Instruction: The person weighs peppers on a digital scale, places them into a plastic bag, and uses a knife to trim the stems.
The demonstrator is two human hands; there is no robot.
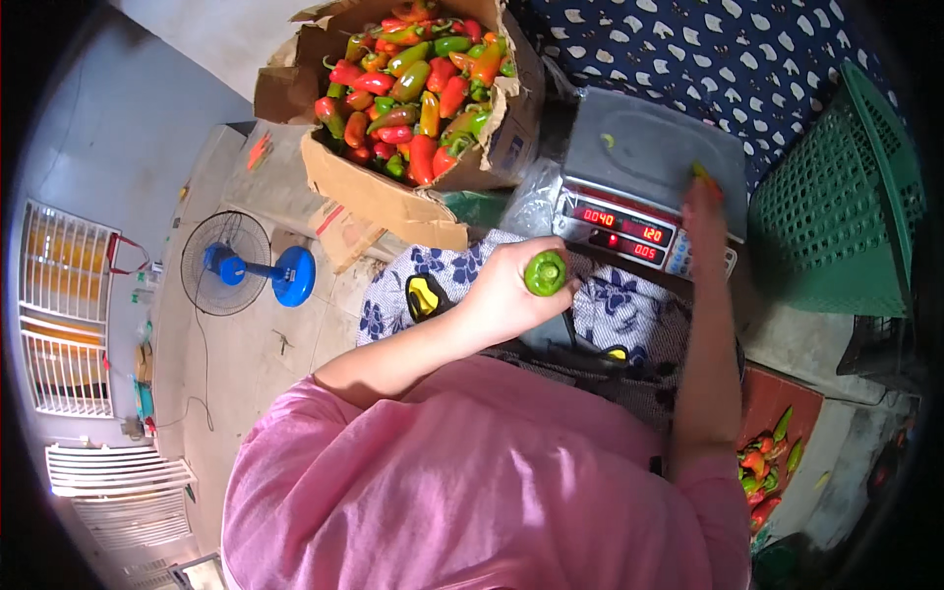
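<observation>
In front of my body, my left hand (pixel 516 285) is closed round a green pepper (pixel 546 273), whose stem end faces up. My right hand (pixel 702 211), smeared by motion, reaches over the right side of a digital scale (pixel 639 147). A pepper with yellow-green and red on it (pixel 702 173) shows at its fingertips, mostly covered by the hand. A small green scrap (pixel 608 141) lies on the scale's grey plate. Red digits glow on the scale's display panel (pixel 619 231).
A torn cardboard box (pixel 364 202) full of red, green and orange peppers stands left of the scale. On the right is a green plastic basket (pixel 836 206), with more peppers (pixel 762 472) on the floor below. A blue fan (pixel 231 270) stands at left.
</observation>
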